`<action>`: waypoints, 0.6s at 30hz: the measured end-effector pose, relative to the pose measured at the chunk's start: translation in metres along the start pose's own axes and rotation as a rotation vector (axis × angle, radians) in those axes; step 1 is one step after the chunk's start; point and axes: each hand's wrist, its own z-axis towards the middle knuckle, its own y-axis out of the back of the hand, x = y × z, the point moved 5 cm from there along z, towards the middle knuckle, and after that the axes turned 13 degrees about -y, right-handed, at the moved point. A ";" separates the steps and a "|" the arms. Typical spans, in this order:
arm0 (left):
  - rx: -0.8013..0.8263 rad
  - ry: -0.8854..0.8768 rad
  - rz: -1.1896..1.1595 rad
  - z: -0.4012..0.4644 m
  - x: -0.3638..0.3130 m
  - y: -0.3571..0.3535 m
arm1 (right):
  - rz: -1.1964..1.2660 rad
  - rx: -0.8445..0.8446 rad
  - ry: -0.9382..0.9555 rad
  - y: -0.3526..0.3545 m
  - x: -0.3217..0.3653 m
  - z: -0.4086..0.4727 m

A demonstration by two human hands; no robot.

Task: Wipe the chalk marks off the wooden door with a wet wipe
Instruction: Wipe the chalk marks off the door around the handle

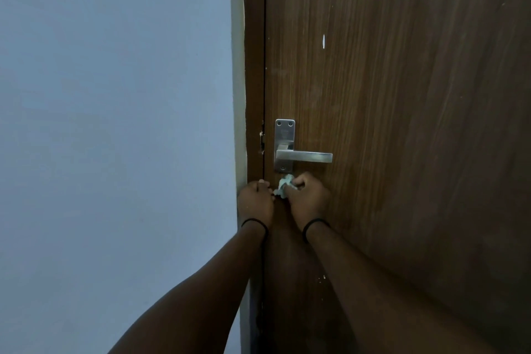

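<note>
Both hands (283, 197) grip the wet wipe (284, 186) (crumpled) below the handle (304, 156).

Both forearms reach forward and up from bottom of view, bare, converging toward centre. Thin dark band on each wrist.

Left hand (255, 198): back of hand toward camera, fingers curled forward, fingertips out of sight; whether they pinch anything cannot be told.

Right hand (308, 195): just beside the left, slightly higher, knuckles up, fingers curled into a fist-like grip round a crumpled pale wet wipe (283, 186), which sticks out on the thumb side between the two hands.
</note>
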 end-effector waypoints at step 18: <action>0.319 -0.229 0.268 -0.038 -0.032 -0.021 | -0.148 -0.188 0.079 0.108 -0.023 -0.016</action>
